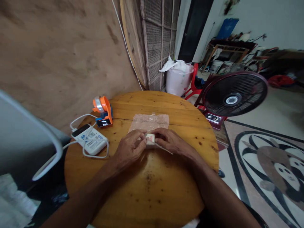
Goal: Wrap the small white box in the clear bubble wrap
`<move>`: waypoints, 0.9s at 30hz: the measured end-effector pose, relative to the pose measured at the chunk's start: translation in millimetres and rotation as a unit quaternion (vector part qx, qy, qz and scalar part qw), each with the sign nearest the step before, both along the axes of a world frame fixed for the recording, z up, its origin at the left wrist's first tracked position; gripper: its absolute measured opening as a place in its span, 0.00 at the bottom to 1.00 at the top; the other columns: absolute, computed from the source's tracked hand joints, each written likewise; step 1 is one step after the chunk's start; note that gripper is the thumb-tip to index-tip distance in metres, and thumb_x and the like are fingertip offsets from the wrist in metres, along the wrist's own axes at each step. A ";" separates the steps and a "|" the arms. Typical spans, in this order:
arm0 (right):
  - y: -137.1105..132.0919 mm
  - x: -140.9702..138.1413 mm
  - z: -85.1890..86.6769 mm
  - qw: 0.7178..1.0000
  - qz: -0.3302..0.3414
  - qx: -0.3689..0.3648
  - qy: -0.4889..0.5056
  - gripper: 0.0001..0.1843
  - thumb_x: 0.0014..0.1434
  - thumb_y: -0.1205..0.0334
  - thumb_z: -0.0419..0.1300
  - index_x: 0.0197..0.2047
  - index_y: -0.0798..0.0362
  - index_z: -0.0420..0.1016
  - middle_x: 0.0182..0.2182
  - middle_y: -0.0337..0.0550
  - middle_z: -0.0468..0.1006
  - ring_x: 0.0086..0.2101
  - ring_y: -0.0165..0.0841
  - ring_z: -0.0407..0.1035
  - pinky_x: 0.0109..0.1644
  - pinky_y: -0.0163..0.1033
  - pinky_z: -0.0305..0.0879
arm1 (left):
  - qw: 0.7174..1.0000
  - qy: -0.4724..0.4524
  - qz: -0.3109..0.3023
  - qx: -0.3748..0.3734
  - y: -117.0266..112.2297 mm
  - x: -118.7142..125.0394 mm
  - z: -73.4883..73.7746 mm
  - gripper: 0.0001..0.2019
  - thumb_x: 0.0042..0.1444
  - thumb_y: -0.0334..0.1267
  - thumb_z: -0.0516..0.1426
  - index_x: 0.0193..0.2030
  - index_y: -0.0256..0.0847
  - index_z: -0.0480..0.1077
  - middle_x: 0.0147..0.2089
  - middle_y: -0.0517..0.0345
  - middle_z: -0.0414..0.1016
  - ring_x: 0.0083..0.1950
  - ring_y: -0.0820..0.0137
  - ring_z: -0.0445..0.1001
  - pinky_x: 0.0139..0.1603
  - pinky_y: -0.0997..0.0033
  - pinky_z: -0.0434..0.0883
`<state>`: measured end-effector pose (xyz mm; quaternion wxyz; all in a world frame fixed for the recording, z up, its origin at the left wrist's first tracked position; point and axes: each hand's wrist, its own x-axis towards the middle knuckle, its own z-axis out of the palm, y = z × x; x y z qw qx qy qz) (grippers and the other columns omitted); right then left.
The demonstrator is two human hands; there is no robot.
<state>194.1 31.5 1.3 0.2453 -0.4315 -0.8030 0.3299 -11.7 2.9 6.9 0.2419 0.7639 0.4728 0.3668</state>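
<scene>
A pinkish sheet of bubble wrap (149,122) lies flat on the round wooden table (152,190). At its near edge sits a small white box-like item (150,138). My left hand (129,148) pinches this item from the left with thumb and fingers closed on it. My right hand (169,142) grips it from the right, fingers curled over its edge and the wrap. Both hands rest on the tabletop, touching each other's fingertips around the item.
An orange and blue tape dispenser (104,110) stands at the table's left. Beside it lies a white power bank (91,141) with a looped white cable. A dark standing fan (235,93) is to the right, a white sack (178,77) behind.
</scene>
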 end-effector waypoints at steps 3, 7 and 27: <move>0.1 0.1 -4.1 1.000 -0.008 -0.010 0.007 0.23 0.55 0.62 0.59 0.55 0.53 0.69 0.48 0.48 0.76 0.43 0.38 0.71 0.47 0.42 0.66 | 1.000 -0.005 -0.014 0.020 -0.2 -2.0 1.1 0.06 0.58 0.35 0.52 0.32 0.41 0.68 0.51 0.52 0.74 0.53 0.64 0.73 0.52 0.61 0.71; -0.8 -2.1 -6.2 1.000 0.003 -0.014 0.019 0.26 0.54 0.58 0.62 0.56 0.52 0.69 0.50 0.49 0.75 0.45 0.39 0.70 0.49 0.44 0.65 | 0.998 -0.001 -0.045 0.038 -0.1 -5.5 0.6 0.05 0.58 0.33 0.52 0.32 0.41 0.67 0.53 0.50 0.73 0.56 0.63 0.71 0.55 0.58 0.69; -1.1 -2.9 -2.9 0.999 -0.015 -0.003 0.039 0.22 0.58 0.56 0.61 0.54 0.52 0.68 0.44 0.46 0.75 0.41 0.35 0.70 0.44 0.39 0.65 | 0.995 -0.003 -0.085 0.047 -5.3 -8.1 11.4 0.07 0.54 0.26 0.50 0.28 0.41 0.63 0.49 0.50 0.73 0.55 0.64 0.70 0.53 0.64 0.68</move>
